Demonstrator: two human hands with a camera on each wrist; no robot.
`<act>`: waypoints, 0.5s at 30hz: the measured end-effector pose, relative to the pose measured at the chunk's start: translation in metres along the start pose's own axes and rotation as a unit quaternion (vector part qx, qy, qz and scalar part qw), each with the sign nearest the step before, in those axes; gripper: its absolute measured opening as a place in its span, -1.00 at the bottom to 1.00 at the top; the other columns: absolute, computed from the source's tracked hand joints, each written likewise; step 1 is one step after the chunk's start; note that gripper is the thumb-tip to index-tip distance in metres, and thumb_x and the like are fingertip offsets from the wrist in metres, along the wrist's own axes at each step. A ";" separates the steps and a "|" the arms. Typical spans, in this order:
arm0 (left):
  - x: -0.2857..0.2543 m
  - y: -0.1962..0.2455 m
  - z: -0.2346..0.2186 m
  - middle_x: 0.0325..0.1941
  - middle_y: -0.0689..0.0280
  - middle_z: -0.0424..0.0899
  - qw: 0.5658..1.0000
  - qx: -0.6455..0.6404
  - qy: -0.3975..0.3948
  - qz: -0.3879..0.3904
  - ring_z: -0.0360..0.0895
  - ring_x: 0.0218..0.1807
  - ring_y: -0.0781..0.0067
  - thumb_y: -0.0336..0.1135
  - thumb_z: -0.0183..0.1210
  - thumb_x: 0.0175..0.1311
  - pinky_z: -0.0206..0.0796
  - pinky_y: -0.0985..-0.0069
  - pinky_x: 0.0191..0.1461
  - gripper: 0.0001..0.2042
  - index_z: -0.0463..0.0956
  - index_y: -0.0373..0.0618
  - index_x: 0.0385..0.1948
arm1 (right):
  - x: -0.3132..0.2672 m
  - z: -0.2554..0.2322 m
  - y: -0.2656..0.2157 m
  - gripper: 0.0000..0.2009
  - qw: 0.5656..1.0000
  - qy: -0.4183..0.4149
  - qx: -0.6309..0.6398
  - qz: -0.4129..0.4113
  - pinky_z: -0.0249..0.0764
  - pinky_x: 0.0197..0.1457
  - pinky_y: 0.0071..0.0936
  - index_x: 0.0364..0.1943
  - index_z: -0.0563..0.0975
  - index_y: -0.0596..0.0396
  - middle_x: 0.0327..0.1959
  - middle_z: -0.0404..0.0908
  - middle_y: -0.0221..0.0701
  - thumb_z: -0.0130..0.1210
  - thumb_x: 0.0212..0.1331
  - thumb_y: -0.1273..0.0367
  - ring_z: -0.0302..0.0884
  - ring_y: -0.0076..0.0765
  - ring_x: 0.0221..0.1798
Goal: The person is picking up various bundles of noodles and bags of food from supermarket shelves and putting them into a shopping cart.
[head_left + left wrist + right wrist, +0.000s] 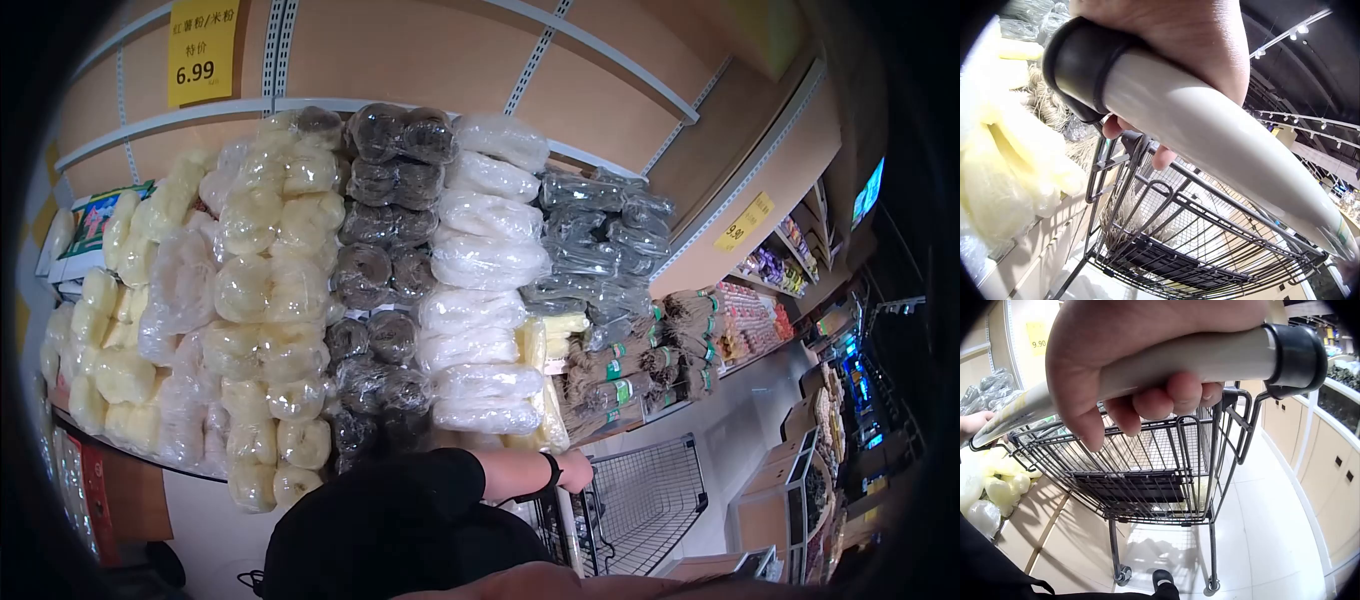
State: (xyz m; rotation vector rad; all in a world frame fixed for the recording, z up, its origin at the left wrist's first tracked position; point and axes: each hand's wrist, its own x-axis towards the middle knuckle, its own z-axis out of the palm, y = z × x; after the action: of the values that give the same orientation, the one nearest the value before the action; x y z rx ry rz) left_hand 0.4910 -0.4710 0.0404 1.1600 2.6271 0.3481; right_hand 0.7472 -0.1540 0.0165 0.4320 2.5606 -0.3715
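In the left wrist view my left hand grips the cart's pale handle beside its black end cap, with fingertips showing below the bar. The right wrist view has my right hand curled round the other end of the same handle, near a black end cap. Below the bar hangs the black wire cart. From the head view, my left hand is at the handle with a dark band on the wrist; the right hand cannot be made out there.
Bagged noodles in pale yellow, dark brown and white are stacked along the shelf at the left. Bundles with green bands lie farther along. Wooden bins stand right of the aisle floor.
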 end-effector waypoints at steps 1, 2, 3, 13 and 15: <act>-0.008 -0.001 0.000 -0.38 0.17 0.68 1.000 -0.004 -0.002 0.004 0.62 -0.28 0.12 -0.32 0.08 -0.13 0.43 0.24 -0.24 -0.79 0.66 -0.12 -0.47 | -0.007 0.004 0.001 -0.57 1.000 0.001 0.000 0.002 0.44 -0.34 -0.27 -0.31 0.60 0.24 -0.55 0.61 -0.18 0.26 -0.12 0.11 0.59 -0.15 -0.43; -0.016 -0.001 0.000 -0.38 0.17 0.68 1.000 -0.014 0.001 -0.007 0.62 -0.28 0.13 -0.33 0.09 -0.13 0.43 0.24 -0.25 -0.80 0.66 -0.11 -0.48 | -0.014 0.007 0.002 -0.57 1.000 0.001 0.000 0.005 0.44 -0.34 -0.26 -0.31 0.60 0.24 -0.54 0.61 -0.17 0.26 -0.12 0.11 0.59 -0.15 -0.42; -0.024 0.003 0.001 -0.38 0.18 0.68 1.000 -0.025 0.004 -0.018 0.62 -0.29 0.14 -0.33 0.09 -0.14 0.43 0.24 -0.26 -0.80 0.66 -0.11 -0.48 | -0.021 0.011 0.004 -0.56 1.000 0.001 0.002 0.009 0.44 -0.33 -0.26 -0.31 0.60 0.24 -0.54 0.61 -0.17 0.26 -0.11 0.11 0.59 -0.14 -0.42; -0.065 0.016 0.028 -0.36 0.21 0.67 0.999 -0.025 0.031 -0.031 0.60 -0.25 0.14 -0.31 0.06 -0.06 0.42 0.25 -0.17 -0.80 0.65 -0.03 -0.42 | -0.076 0.036 0.009 -0.52 0.999 0.044 -0.021 0.007 0.43 -0.07 -0.19 -0.16 0.57 0.23 -0.27 0.61 0.03 0.25 -0.10 0.13 0.57 0.06 -0.11; -0.070 0.019 0.033 -0.33 0.20 0.67 0.999 0.004 0.023 -0.040 0.60 -0.22 0.13 -0.29 0.06 -0.05 0.42 0.25 -0.15 -0.78 0.65 -0.01 -0.38 | -0.084 0.035 0.008 -0.47 0.998 0.045 0.012 -0.033 0.42 -0.01 -0.19 -0.08 0.54 0.18 -0.18 0.60 -0.01 0.21 -0.09 0.08 0.54 0.05 -0.04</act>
State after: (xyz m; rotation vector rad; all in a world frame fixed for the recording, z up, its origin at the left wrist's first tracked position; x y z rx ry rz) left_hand 0.5603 -0.5067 0.0245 1.0572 2.7069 0.3529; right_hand 0.8341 -0.1784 0.0303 0.3818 2.6651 -0.4160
